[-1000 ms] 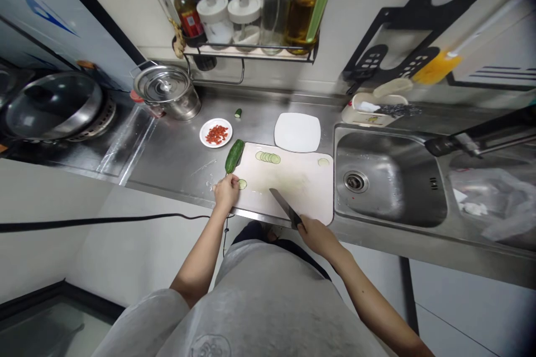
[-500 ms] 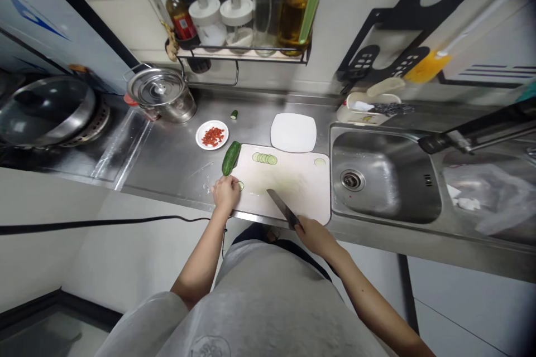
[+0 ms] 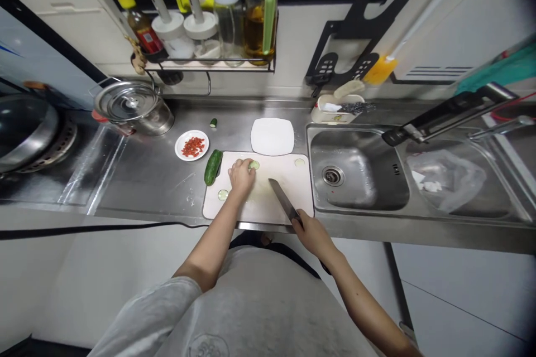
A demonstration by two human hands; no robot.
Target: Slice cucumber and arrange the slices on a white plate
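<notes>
My left hand [image 3: 242, 177] is over the upper left part of the white cutting board [image 3: 295, 181], fingers curled closed around a row of cucumber slices [image 3: 254, 165]. Most of that row is hidden under the fingers. One loose cucumber slice [image 3: 223, 195] lies near the board's left edge, and another pale slice [image 3: 300, 162] at its top right corner. A kitchen knife [image 3: 281, 196] is in my right hand [image 3: 307, 230], gripped by its handle, its blade slanting up and left across the board. The uncut piece of cucumber [image 3: 213, 167] rests against the board's left side.
Behind the board are a white square plate [image 3: 272, 136], a small plate [image 3: 179, 148] of chopped red pieces and a cucumber end [image 3: 213, 122]. The steel sink [image 3: 355, 173] is on the right, the lidded pot [image 3: 134, 109] on the left. A bottle rack [image 3: 218, 66] hangs above.
My left hand has moved from the loose slice at the board's left edge up and right onto the row of slices. The knife stays in my right hand. The view has shifted.
</notes>
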